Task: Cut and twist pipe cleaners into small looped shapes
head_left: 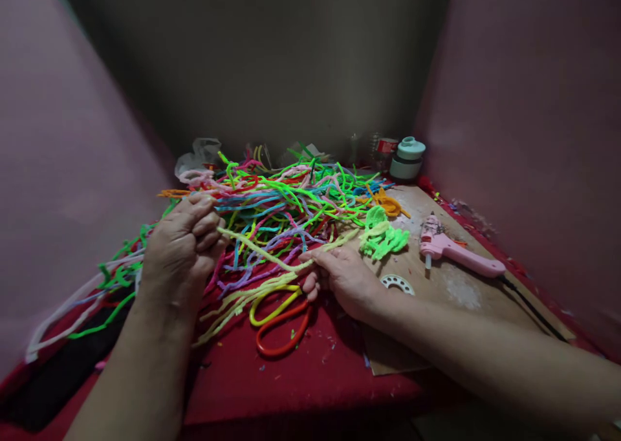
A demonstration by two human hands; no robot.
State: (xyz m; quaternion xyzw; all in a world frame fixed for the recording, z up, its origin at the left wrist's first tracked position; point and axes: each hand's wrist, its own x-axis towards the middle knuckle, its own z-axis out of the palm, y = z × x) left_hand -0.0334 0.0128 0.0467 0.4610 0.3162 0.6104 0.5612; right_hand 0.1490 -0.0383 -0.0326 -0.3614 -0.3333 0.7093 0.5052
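A pale yellow pipe cleaner [262,252] runs between my two hands. My left hand [187,240] is closed in a fist-like pinch at its left end. Thumb and fingers of my right hand [339,276] pinch it farther along, and its free end sticks out past them to the upper right. Below my right hand lie scissors with one yellow and one red handle loop [284,350]; their blades are hidden. More pale yellow pipe cleaners [242,295] rest beside the scissors.
A tangled heap of coloured pipe cleaners [286,198] fills the table's back. On a brown board [456,311] lie a pink glue gun [460,257], a white ring with holes [398,284] and bent green pipe cleaners [383,237]. A mint lidded container [407,160] stands behind.
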